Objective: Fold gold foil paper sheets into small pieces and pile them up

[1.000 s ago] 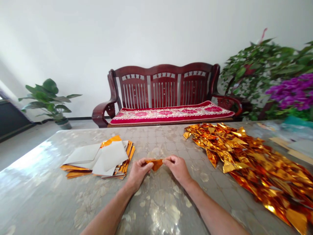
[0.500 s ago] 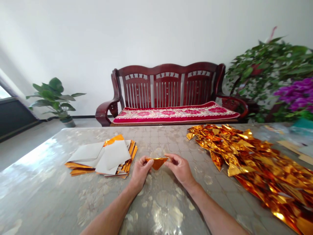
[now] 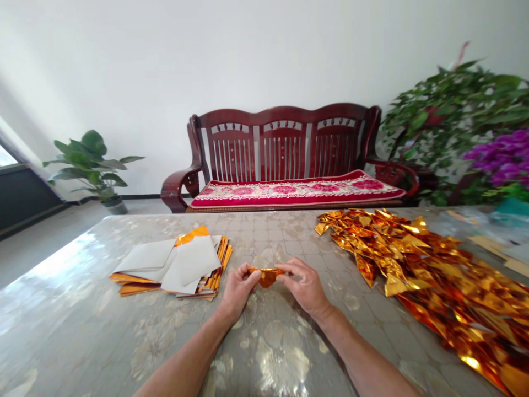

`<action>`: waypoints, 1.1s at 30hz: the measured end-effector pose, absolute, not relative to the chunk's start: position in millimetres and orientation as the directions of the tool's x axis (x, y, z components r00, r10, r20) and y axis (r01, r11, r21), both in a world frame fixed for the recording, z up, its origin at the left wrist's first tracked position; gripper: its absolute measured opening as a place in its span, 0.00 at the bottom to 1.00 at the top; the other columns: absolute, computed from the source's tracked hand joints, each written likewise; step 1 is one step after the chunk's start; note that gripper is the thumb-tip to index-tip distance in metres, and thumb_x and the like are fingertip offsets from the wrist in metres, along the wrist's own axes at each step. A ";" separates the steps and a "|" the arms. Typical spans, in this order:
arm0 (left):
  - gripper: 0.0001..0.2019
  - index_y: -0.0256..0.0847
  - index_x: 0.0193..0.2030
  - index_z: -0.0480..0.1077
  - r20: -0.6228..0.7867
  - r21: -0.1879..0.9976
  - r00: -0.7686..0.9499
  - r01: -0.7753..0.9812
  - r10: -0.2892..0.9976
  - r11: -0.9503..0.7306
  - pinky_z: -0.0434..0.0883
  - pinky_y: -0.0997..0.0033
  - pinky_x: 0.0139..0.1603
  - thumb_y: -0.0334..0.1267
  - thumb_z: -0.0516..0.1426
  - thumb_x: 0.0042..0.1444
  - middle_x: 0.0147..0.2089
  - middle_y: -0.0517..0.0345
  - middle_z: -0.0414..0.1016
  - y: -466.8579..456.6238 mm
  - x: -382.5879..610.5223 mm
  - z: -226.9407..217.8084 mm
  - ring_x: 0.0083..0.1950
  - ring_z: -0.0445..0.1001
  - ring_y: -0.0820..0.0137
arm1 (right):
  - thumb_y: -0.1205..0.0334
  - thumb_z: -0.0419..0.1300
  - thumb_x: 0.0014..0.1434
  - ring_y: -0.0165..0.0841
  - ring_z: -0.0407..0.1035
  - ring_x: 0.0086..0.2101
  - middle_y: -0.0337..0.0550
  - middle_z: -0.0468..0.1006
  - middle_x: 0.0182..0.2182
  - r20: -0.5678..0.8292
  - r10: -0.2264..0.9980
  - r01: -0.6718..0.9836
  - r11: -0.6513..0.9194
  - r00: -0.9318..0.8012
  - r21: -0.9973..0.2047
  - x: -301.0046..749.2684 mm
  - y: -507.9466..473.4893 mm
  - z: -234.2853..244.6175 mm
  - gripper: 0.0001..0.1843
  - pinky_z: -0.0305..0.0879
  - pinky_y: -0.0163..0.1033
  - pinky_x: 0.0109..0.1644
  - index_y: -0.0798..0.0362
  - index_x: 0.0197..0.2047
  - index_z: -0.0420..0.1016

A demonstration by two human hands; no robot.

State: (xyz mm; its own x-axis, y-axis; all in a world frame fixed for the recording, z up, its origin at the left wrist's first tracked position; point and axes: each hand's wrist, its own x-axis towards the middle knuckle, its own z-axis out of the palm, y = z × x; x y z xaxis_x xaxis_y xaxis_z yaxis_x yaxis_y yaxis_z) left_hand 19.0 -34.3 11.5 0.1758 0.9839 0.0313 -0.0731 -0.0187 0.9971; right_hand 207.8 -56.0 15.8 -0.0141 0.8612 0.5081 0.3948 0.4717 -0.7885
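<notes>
We hold a small folded gold foil piece (image 3: pixel 266 275) between both hands, just above the table (image 3: pixel 82 309). Our left hand (image 3: pixel 237 289) pinches its left end with thumb and fingertips; our right hand (image 3: pixel 303 286) pinches the right end the same way. Left of our left hand, near it: a stack of foil sheets (image 3: pixel 177 264), white backs up. Right of our right hand, spreading far outward: a heap of folded gold pieces (image 3: pixel 421 264). Beyond both hands, past the table: a red wooden bench (image 3: pixel 285 160).
</notes>
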 end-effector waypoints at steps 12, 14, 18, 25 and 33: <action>0.14 0.37 0.25 0.71 0.056 0.997 0.140 -0.057 0.989 -0.048 0.56 0.78 0.24 0.46 0.65 0.44 0.19 0.66 0.65 -29.7 16.5 10.9 0.22 0.58 0.78 | 0.60 0.62 0.57 0.33 0.72 0.32 0.41 0.79 0.30 0.455 0.890 0.483 0.405 -0.014 -0.776 207.5 -57.2 18.4 0.07 0.67 0.36 0.37 0.49 0.35 0.83; 0.13 0.37 0.24 0.71 0.067 0.997 0.142 -0.056 0.988 -0.059 0.55 0.78 0.24 0.45 0.65 0.45 0.19 0.66 0.65 -29.2 15.6 9.3 0.22 0.58 0.78 | 0.61 0.62 0.57 0.34 0.72 0.32 0.41 0.79 0.29 0.441 0.898 0.491 0.391 -0.017 -0.778 207.5 -57.2 18.1 0.06 0.67 0.36 0.37 0.48 0.34 0.82; 0.12 0.37 0.25 0.71 0.095 0.995 0.142 -0.028 0.985 -0.092 0.56 0.78 0.25 0.43 0.64 0.47 0.21 0.65 0.65 -28.7 13.8 5.9 0.23 0.58 0.77 | 0.62 0.62 0.57 0.33 0.73 0.32 0.41 0.78 0.29 0.417 0.909 0.502 0.374 -0.029 -0.780 207.8 -58.0 17.6 0.06 0.66 0.36 0.37 0.49 0.33 0.82; 0.11 0.37 0.25 0.71 0.130 0.991 0.136 0.024 0.982 -0.134 0.60 0.76 0.30 0.42 0.64 0.49 0.23 0.63 0.69 -27.4 12.8 4.6 0.27 0.63 0.74 | 0.63 0.60 0.59 0.33 0.71 0.33 0.39 0.76 0.29 0.424 0.904 0.566 0.376 -0.049 -0.734 207.3 -59.1 17.8 0.07 0.65 0.36 0.38 0.49 0.31 0.80; 0.12 0.38 0.24 0.70 0.196 0.969 0.116 0.126 0.974 -0.211 0.61 0.75 0.30 0.43 0.62 0.51 0.23 0.63 0.68 -30.7 15.3 3.4 0.27 0.64 0.73 | 0.62 0.62 0.61 0.35 0.69 0.39 0.42 0.78 0.34 0.607 0.786 0.706 0.497 -0.119 -0.505 207.9 -60.6 16.5 0.05 0.64 0.40 0.46 0.47 0.39 0.80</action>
State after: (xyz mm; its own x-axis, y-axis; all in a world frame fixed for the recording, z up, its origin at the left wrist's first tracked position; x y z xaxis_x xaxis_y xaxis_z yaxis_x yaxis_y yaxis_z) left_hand 15.3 -30.7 3.4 0.1165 0.9736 0.1963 0.1259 -0.2105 0.9694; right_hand 207.9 -60.6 16.5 -0.1187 0.7856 0.6072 0.7056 0.4970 -0.5051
